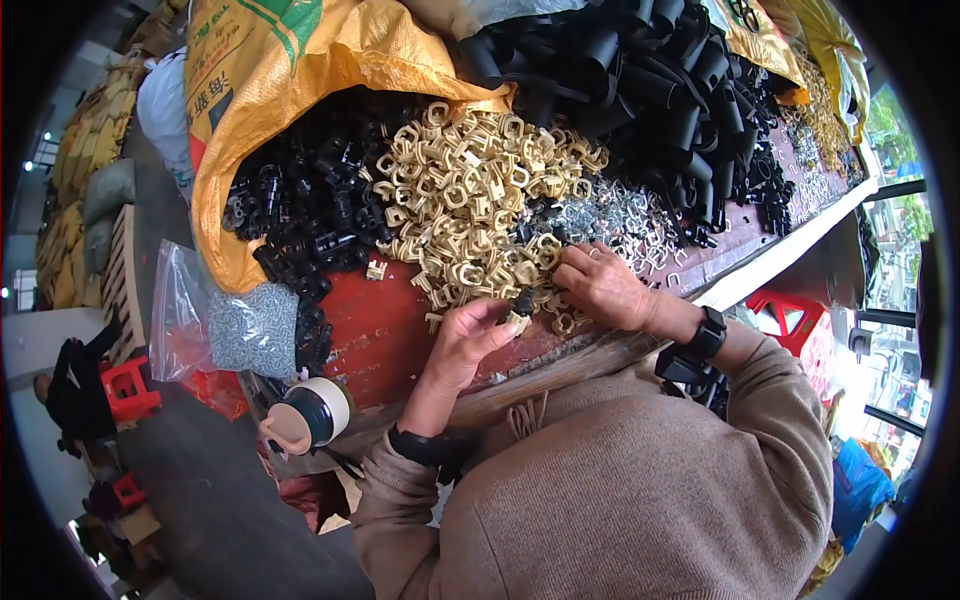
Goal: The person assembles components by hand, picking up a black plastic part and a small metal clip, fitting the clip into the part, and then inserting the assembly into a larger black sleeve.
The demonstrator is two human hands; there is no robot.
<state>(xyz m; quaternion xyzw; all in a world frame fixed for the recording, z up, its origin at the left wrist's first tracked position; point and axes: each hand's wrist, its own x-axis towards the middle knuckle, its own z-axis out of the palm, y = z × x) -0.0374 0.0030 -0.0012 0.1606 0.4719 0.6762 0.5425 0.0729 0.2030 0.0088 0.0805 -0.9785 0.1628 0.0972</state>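
Filling the near side, one brown sweater [640, 490] lies below the table's wooden edge [560, 368]. One flask [312, 412] with a pinkish lid stands at the table's left corner. Just beyond the edge, the left hand [462, 350] pinches one small black-and-cream piece [519, 318] between thumb and forefinger, the tips closed up against it. The right hand [605, 288], one black watch [710, 332] on its wrist, rests with curled fingers at the right flank of the cream clips [470, 190]; I cannot tell whether it grips one, as the hand covers the spot. A single cream clip [376, 270] lies apart on the red tabletop [372, 325]; those in the heap overlap too much to count. One clear bag of grey bits [253, 325] sits left. Black fittings [310, 215] lie left of the heap, uncounted, metal clips [610, 215] to its right. Farther back, one orange sack [260, 100] drapes over the fittings, hiding some, and many black tubes [650, 90] crowd the right. Beyond the table, at least two red stools [130, 390] show at left.
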